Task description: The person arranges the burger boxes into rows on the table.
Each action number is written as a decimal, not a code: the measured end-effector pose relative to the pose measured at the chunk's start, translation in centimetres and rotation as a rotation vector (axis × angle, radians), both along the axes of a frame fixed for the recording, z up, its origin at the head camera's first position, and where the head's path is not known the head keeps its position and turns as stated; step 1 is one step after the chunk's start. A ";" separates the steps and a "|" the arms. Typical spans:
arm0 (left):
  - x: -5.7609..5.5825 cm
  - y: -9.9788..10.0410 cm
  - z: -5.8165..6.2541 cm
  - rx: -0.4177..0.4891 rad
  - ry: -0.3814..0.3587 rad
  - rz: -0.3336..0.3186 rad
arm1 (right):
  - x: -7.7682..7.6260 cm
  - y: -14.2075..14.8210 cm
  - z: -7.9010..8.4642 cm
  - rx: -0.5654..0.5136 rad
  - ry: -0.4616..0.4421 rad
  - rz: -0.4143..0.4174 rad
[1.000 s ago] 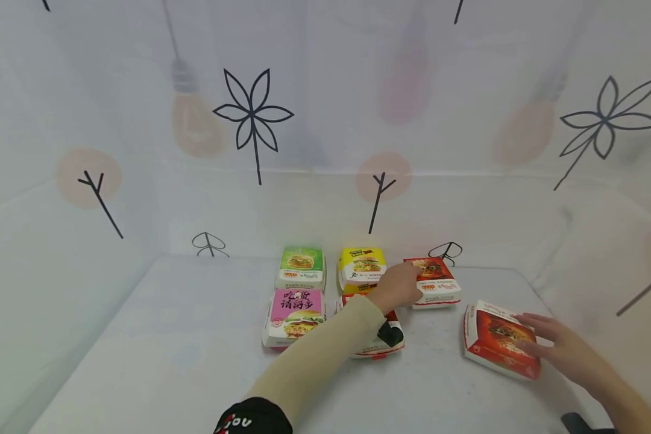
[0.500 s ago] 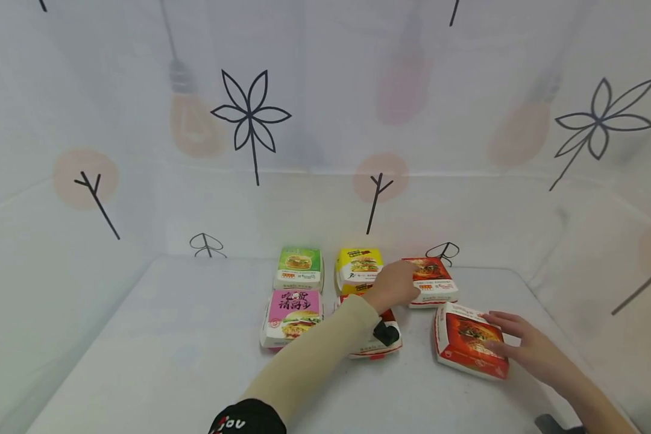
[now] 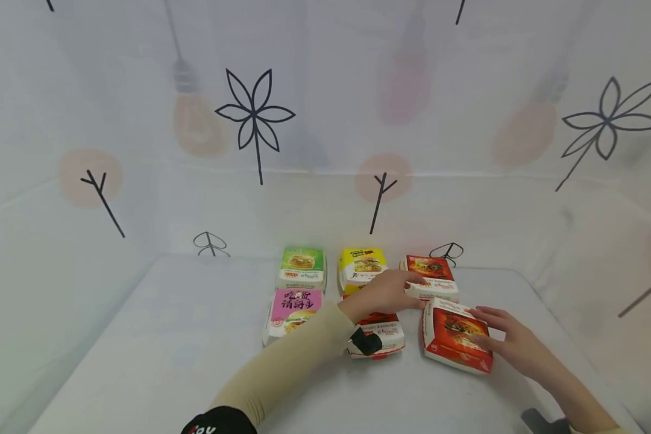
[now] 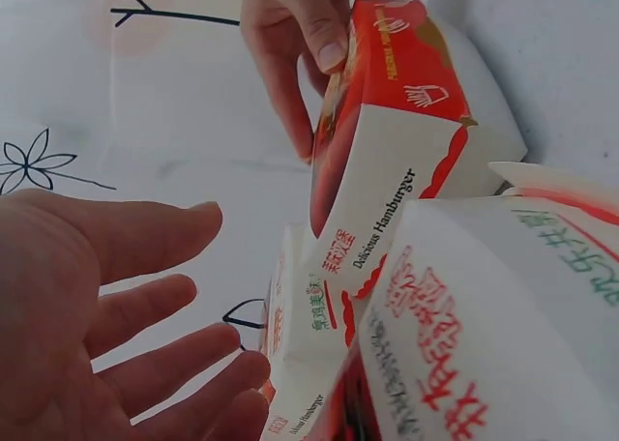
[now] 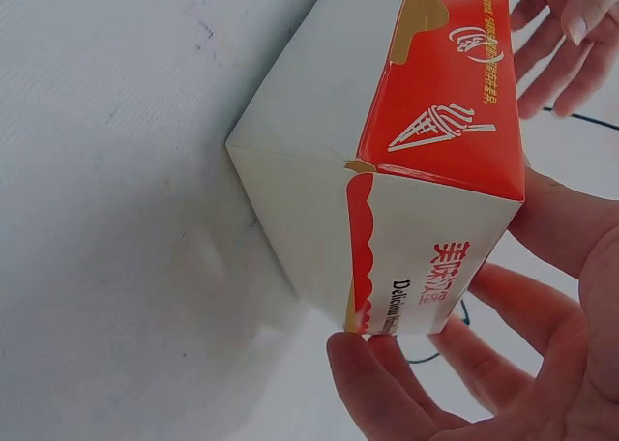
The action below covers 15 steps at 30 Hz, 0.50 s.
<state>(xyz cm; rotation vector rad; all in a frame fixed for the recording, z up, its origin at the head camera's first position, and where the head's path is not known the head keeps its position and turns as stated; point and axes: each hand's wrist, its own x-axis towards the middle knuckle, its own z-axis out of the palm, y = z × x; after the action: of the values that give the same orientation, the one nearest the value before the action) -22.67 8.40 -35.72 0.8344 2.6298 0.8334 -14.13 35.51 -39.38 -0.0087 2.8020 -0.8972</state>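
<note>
My right hand [image 3: 512, 340] holds a red-and-white hamburger box [image 3: 458, 334] by its right side, at the front right of the group. In the right wrist view its fingers [image 5: 382, 388] curl at the box's edge. My left hand [image 3: 385, 295] reaches across, fingers spread, beside the left edge of the back-right red hamburger box [image 3: 431, 277]. In the left wrist view, the left hand's fingers [image 4: 184, 354] are loosely extended and hold nothing. Under the left wrist sits another red hamburger box [image 3: 382, 337], partly hidden by the arm.
Left of the hands stand a yellow hamburger box [image 3: 360, 268], a green one [image 3: 302, 268] and a pink one [image 3: 293, 307], partly behind the left sleeve. The white table [image 3: 168, 361] meets a patterned cloth backdrop [image 3: 325, 205] behind the boxes.
My right hand has brought its red box leftward, close to the back-right box. My left hand has come slightly nearer, its thumb and fingers spreading; the back-right box has shifted slightly left.
</note>
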 end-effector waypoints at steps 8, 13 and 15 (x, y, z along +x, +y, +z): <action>1.4 -1.0 -0.7 0.032 -0.110 -0.105 | -0.4 -0.8 0.2 0.016 0.014 0.013; 2.2 -1.1 -0.8 0.019 -0.130 -0.132 | -0.4 -1.2 0.2 0.011 0.010 0.003; 2.5 -1.0 -0.7 -0.005 -0.104 -0.142 | -0.3 -1.3 0.2 0.009 0.011 0.002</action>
<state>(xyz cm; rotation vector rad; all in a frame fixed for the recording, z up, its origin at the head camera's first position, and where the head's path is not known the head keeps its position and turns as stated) -20.17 7.41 -36.40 0.9377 2.4496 0.8099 -14.48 34.26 -39.18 -0.0160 2.8157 -0.8871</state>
